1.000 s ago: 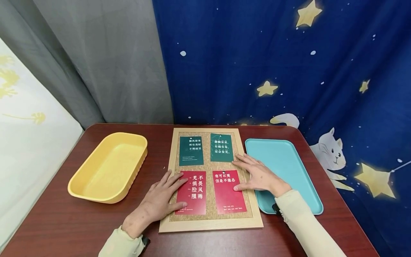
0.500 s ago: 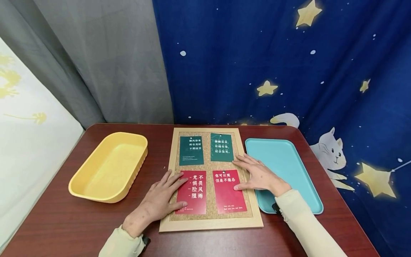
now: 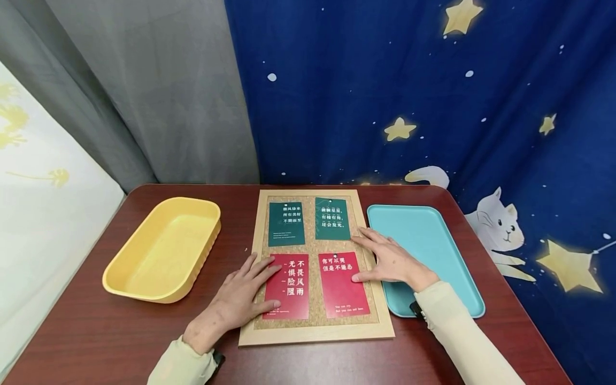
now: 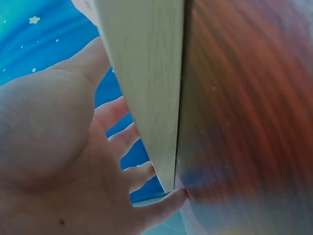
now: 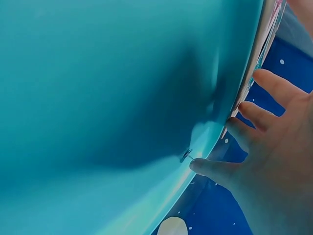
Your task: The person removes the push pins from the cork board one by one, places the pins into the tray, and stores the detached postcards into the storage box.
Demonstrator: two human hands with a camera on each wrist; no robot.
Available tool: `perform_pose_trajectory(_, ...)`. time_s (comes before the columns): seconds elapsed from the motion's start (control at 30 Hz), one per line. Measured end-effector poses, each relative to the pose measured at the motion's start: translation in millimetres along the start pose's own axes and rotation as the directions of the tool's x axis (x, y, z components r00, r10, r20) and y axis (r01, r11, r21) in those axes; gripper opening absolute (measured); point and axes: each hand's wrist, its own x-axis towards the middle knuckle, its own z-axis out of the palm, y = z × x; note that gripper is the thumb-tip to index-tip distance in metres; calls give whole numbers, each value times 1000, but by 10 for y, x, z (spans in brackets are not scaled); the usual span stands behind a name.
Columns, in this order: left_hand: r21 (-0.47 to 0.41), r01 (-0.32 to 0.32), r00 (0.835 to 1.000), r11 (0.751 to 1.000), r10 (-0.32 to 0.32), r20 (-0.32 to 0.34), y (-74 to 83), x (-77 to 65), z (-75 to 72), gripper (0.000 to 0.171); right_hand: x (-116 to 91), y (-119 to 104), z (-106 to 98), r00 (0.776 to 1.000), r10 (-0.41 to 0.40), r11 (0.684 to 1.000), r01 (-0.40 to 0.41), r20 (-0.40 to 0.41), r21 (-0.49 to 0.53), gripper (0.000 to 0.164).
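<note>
A cork board (image 3: pixel 313 289) in a pale wood frame lies flat on the table, with two green cards above two red ones. My left hand (image 3: pixel 240 297) rests on its left side, fingers spread, fingertips over the lower-left red card (image 3: pixel 293 299). On the right edge lies my right hand (image 3: pixel 390 260), its thumb at the lower-right red card (image 3: pixel 344 294) and its fingers near the upper-right green card (image 3: pixel 332 219). The other green card (image 3: pixel 286 224) is untouched. Small pins show at the tops of several cards. Neither hand grips anything.
A yellow tub (image 3: pixel 166 256) stands on the left of the dark red table (image 3: pixel 120 342). A blue tray (image 3: pixel 433 256) lies right of the board, partly beneath my right forearm. In the right wrist view, a tiny dark object (image 5: pixel 186 155) shows in the tray. Curtains (image 3: pixel 337 96) hang behind.
The head view has shifted slightly. My right hand has moved very slightly right. The left hand stays in place on the board, and the cards have not moved on it.
</note>
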Motion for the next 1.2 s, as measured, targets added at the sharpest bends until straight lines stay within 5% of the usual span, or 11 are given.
perform_pose_trajectory(0.87,-43,-2,999,999,1,-37,7,12,-30,80,-37,102,-6,999,23,999,-23,29,22,105)
perform_pose_trajectory(1.2,-32,11,991,999,-15,-133,17,83,-59,81,-38,78,-20,999,23,999,-24,29,35,104)
